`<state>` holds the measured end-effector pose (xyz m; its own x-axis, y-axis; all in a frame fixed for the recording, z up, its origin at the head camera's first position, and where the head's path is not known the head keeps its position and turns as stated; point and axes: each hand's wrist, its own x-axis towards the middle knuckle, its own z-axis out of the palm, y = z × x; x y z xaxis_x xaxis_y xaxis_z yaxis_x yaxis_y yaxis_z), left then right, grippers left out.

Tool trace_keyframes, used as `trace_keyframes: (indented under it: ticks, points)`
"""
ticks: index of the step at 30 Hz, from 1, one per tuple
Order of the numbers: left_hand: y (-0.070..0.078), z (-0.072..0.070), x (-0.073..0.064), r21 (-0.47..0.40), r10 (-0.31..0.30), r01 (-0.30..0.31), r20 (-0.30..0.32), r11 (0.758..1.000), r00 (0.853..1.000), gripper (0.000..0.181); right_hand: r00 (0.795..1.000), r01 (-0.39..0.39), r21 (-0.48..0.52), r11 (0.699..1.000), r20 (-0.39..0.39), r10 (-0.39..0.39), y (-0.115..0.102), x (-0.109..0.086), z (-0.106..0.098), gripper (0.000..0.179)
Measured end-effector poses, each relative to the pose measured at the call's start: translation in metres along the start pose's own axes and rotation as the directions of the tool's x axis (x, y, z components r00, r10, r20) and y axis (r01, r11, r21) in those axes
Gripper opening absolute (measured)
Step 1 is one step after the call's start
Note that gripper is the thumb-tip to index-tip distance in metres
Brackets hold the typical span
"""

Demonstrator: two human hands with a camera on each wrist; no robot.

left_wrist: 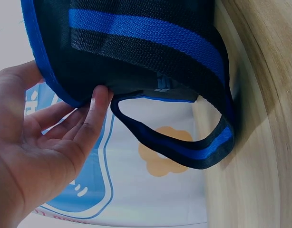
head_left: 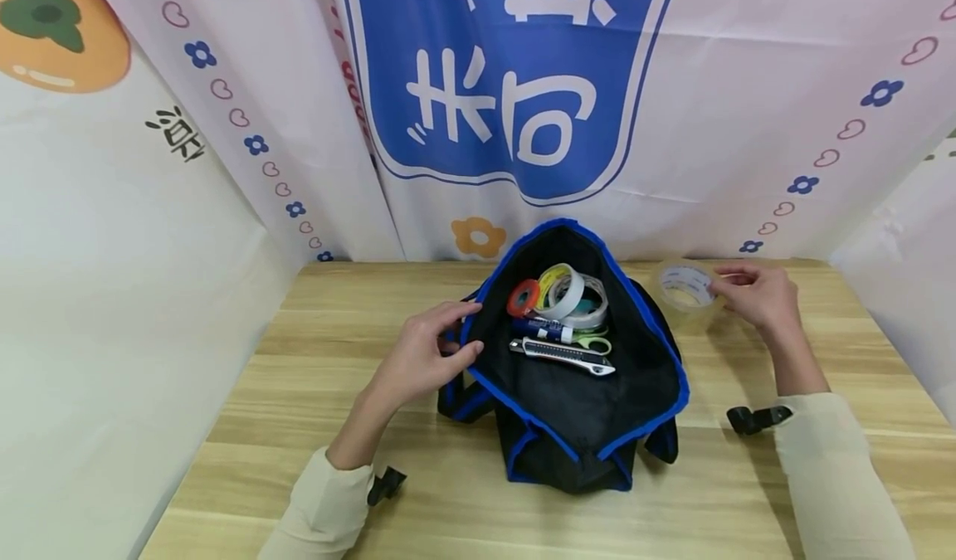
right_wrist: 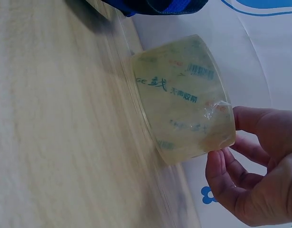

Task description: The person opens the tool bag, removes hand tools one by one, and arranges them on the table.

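A black bag [head_left: 590, 406] with blue trim stands mouth up in the middle of the table. Its rim is held by my left hand [head_left: 429, 348], thumb and fingers at the left edge; the left wrist view shows this hand [left_wrist: 51, 137] at the blue trim. Inside the bag lie a utility knife [head_left: 562, 356], green-handled scissors [head_left: 597, 344], a blue glue stick [head_left: 541, 329], a red tape roll [head_left: 524, 298] and several other tape rolls. To the bag's right, my right hand [head_left: 762, 299] pinches the edge of a clear packing tape roll [right_wrist: 184, 104], which looks to be touching the table.
The wooden table [head_left: 299, 411] ends at a white printed cloth [head_left: 747, 129] hanging behind it. Webbing handles [left_wrist: 198, 147] stick out from the bag's sides. Another white cloth [head_left: 112, 294] borders the left side.
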<state>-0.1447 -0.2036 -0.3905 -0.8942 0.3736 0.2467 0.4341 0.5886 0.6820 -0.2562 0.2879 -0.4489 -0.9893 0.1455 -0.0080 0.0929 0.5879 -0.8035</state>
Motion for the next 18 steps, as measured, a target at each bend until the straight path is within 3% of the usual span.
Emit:
trace_keyframes:
  ticks: [10, 18]
  points:
    - [0.001, -0.001, 0.001, -0.001, 0.006, -0.006, 0.004, 1.0, 1.0, 0.051, 0.999, 0.035, -0.176, 0.984, 0.04, -0.029, -0.019, -0.006, -0.007, 0.058]
    - [0.0, 0.0, 0.0, 0.008, 0.011, -0.011, 0.007, 1.0, 1.0, 0.052, 0.99, 0.141, -0.121, 0.983, 0.009, -0.141, -0.059, -0.026, -0.003, 0.059]
